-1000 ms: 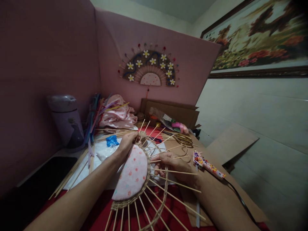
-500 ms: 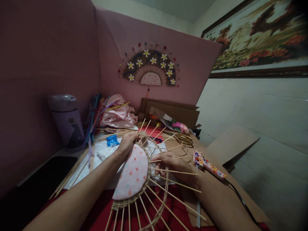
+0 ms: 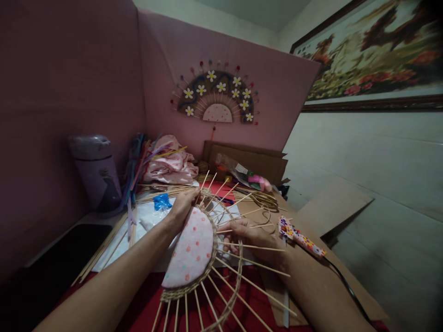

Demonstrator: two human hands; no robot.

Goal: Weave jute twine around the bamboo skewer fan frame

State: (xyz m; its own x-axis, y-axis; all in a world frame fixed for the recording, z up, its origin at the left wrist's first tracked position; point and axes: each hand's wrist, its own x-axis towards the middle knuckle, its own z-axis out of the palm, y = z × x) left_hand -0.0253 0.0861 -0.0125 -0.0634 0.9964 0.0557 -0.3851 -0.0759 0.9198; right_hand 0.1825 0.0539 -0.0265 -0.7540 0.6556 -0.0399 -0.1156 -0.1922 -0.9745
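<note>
A half-round fan frame (image 3: 189,249) hangs tilted between my hands, its straight side to the left. Pink dotted cloth covers its centre, with braided twine along the curved edge. Thin wooden sticks (image 3: 254,287) radiate from it, and an outer twine band (image 3: 238,272) crosses them. My left hand (image 3: 187,205) is closed around the frame's upper end. On the curved side, my right hand (image 3: 247,233) has its fingers bent in among the sticks, thumb and forefinger pinching at one. Near it a loop of loose twine (image 3: 268,216) curls. The exact contact of the right fingertips is partly hidden.
A flower-patterned glue gun (image 3: 299,239) with a black cord lies right, near gold-handled scissors (image 3: 265,200). Left stand a purple bottle (image 3: 97,175) and loose sticks (image 3: 100,251). Behind are crumpled dotted cloth (image 3: 171,163) and cardboard (image 3: 249,159). A flowered fan (image 3: 216,92) is on the pink panel.
</note>
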